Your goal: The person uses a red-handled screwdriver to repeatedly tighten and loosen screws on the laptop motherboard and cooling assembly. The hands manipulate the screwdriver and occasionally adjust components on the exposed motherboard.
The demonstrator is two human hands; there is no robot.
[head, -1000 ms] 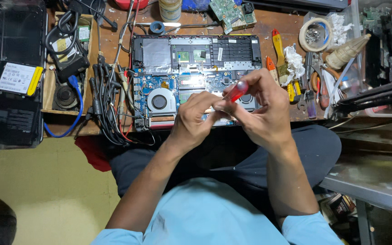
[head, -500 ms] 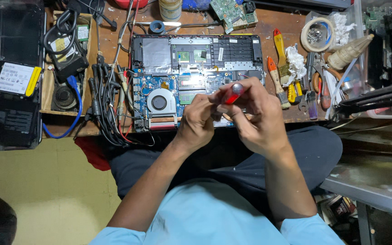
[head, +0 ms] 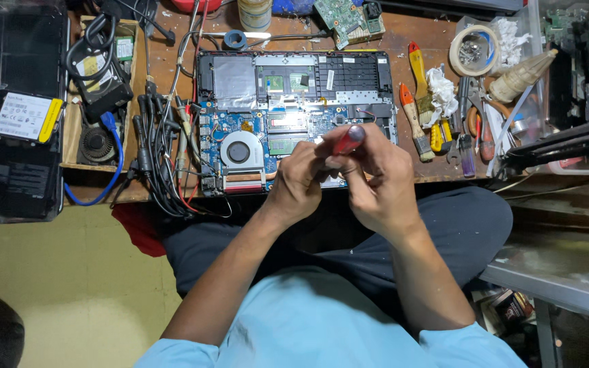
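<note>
An opened laptop lies on the wooden bench with its blue board, round fan and silver shielding exposed. Over its near right edge my right hand grips a red-handled screwdriver, handle pointing up toward me. My left hand is pressed against the right one, fingers curled at the tool's lower shaft. The tip and whatever lies under it are hidden by my fingers.
A bundle of black and red cables lies left of the laptop. Orange-handled tools and pliers, a tape roll and a green circuit board sit right and behind. A box with a small fan stands left.
Both hands have shifted slightly left along the laptop's near edge. The screwdriver has tilted more upright, with its red handle now above my fingers.
</note>
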